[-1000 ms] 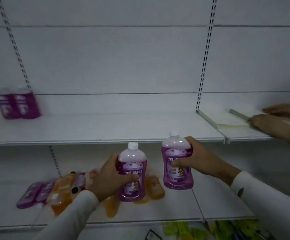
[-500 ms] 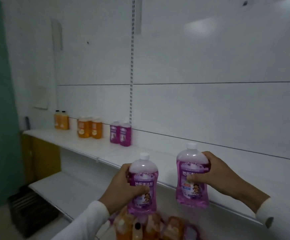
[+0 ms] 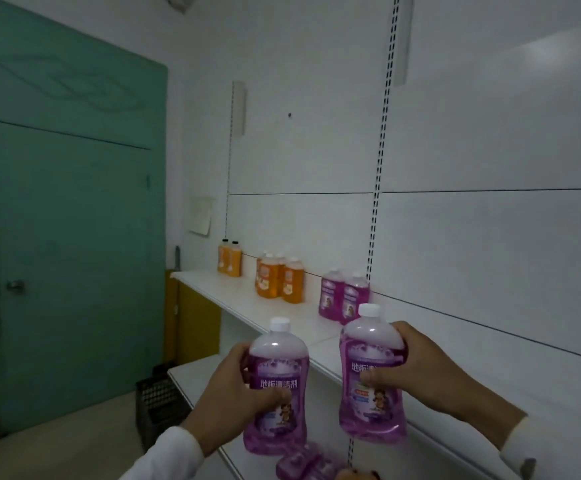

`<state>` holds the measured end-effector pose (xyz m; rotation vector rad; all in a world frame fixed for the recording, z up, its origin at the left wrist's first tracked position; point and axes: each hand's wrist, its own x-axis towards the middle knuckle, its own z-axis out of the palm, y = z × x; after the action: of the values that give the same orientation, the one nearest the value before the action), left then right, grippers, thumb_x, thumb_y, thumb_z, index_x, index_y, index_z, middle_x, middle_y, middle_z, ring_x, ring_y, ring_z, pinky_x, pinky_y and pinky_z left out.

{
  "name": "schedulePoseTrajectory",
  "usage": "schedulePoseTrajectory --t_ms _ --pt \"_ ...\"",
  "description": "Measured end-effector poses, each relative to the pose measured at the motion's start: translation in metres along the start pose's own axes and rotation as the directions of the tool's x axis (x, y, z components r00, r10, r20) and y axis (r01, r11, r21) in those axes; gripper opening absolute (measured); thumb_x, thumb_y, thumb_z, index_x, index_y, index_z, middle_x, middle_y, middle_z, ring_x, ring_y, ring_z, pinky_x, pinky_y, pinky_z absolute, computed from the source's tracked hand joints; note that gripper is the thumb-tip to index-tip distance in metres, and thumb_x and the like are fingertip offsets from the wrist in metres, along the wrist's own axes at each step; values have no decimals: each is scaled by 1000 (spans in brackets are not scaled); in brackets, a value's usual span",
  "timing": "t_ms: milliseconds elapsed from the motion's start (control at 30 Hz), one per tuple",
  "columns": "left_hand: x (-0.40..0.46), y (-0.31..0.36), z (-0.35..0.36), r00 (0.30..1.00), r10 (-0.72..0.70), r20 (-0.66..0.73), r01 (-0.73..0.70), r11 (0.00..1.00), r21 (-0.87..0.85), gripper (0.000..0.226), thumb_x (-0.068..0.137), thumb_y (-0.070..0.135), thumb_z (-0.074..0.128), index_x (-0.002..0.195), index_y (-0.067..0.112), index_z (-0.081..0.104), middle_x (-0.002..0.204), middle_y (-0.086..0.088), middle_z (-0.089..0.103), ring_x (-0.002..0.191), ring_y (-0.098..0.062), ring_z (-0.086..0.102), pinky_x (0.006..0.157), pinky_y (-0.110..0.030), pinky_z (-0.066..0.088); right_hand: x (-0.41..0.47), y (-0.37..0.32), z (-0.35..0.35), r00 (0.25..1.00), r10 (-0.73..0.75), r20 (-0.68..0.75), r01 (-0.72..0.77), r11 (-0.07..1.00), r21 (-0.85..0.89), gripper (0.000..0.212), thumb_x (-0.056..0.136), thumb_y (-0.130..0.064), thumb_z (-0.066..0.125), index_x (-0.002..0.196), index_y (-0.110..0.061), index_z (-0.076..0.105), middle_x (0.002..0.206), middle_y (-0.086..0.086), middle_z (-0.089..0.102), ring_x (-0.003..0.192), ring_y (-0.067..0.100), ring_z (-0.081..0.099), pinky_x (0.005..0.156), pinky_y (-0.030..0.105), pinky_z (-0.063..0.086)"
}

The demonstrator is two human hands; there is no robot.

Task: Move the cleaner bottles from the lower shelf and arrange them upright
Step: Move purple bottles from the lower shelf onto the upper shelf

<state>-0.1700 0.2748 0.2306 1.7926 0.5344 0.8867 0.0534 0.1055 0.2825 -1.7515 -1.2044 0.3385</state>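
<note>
Each hand wraps its fingers tight around a purple bottle, left hand (image 3: 228, 393) at seven o'clock, right hand (image 3: 420, 372) at five, both bottles upright before the shelf (image 3: 240, 303); full, probably heavy and slick, best gripped mid-body.

Two arms in white sleeves reach forward at chest height; the left hand (image 3: 228, 393) and right hand (image 3: 420, 368) each grip something upright, fingers (image 3: 375, 377) wrapped tight.

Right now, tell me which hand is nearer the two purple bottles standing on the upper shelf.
Right. The right hand holds its bottle just below and in front of the standing purple pair; the left hand is lower and further left.
</note>
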Motion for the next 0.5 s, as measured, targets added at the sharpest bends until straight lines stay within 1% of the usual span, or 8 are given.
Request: schedulePoseTrajectory --t_ms 133,267,333,400,433,500 --pt "41 -19 -38 1000 10 4 -10 999 -34 59 65 15 86 109 31 50 106 5 67 92 -9 68 70 -25 58 48 -8 29 1000 -14 -13 13 999 -44 64 60 -23 91 111 -27 54 103 -5 70 87 8 71 69 24 59" --pt "98 -40 -63 999 1 45 3 996 -90 65 61 12 87 114 25 52 105 1 69 90 -12 70 67 -25 58 86 -14 40 997 9 -79 -14 998 -55 65 60 -21 91 113 -24 54 103 -4 70 87 7 71 69 25 59" --pt "130 -50 -65 996 17 87 -7 994 -109 67 60 10 88 116 22 53 106 -1 70 90 -15 70 67 -27 59 99 -12 39 991 28 -130 -35 998 -53 68 60 -21 91 116 -24 53 105 -3 70 89 9 71 72 27 60" --pt "158 -60 -59 992 31 122 -14 991 -133 65 60 5 87 114 21 55 104 -2 71 88 -15 71 67 -27 59 108 -6 35 982 66 -179 -79 995 -66 71 59 -23 92 118 -25 53 107 -3 70 91 10 71 76 32 60" --pt "171 -64 -55 990 36 137 -16 989 -148 64 60 4 87 113 20 55 102 -2 71 87 -14 71 67 -27 59 113 -2 31 976 85 -200 -103 992 -79 71 59 -23 92 118 -25 53 107 -4 70 91 10 71 76 32 60" --pt "198 -72 -41 982 52 184 -20 984 -175 63 60 3 87 112 21 56 102 -3 72 86 -13 71 68 -28 59 123 5 21 963 112 -243 -144 983 -118 67 60 -25 92 115 -26 52 106 -5 69 89 8 71 72 26 60"
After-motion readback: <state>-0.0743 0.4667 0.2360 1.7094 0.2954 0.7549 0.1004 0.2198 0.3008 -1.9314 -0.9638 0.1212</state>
